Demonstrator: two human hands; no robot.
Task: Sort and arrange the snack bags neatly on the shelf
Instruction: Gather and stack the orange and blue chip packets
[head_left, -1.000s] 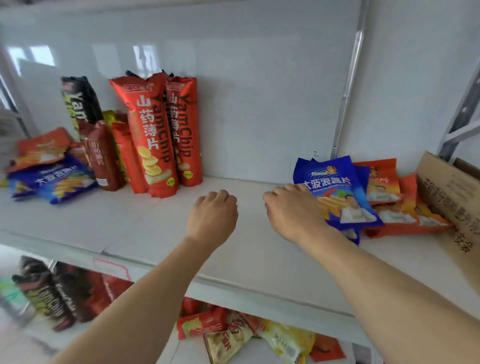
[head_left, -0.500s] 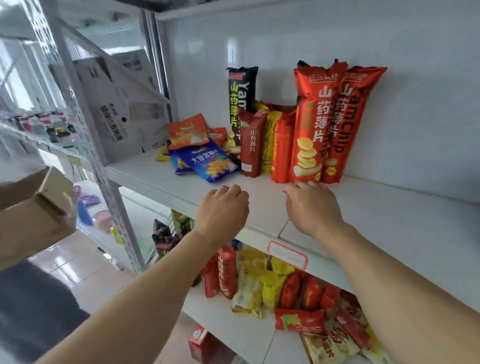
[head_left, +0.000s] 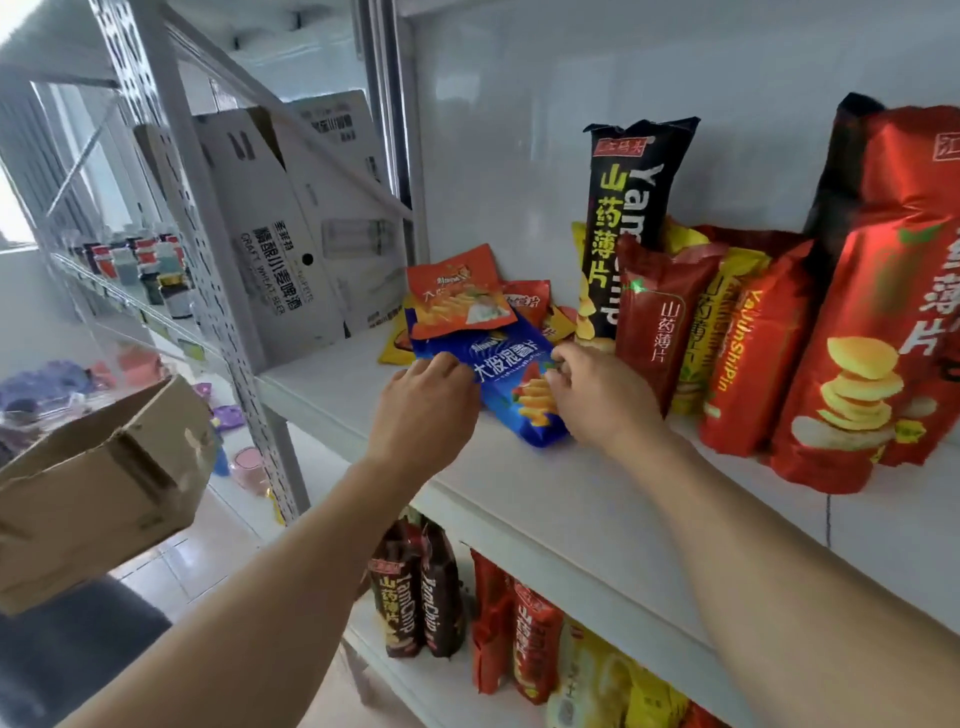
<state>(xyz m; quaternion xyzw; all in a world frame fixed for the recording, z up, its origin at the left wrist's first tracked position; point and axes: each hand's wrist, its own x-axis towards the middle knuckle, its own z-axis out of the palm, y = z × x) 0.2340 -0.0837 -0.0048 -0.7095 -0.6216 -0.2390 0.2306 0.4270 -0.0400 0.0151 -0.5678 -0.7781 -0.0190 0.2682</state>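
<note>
A brown cardboard box (head_left: 98, 483) sits nearest, left of the blue snack bag (head_left: 511, 387); its inside cannot be seen. The blue snack bag lies flat on the white shelf (head_left: 545, 499). The left hand (head_left: 423, 415) pinches the bag's left edge. The right hand (head_left: 602, 400) holds its right side, fingers curled on it. Behind the bag lies an orange snack bag (head_left: 454, 299). To its right stand tall red bags (head_left: 878, 312), the last cut off. A black bag (head_left: 626, 228) stands at the back.
</note>
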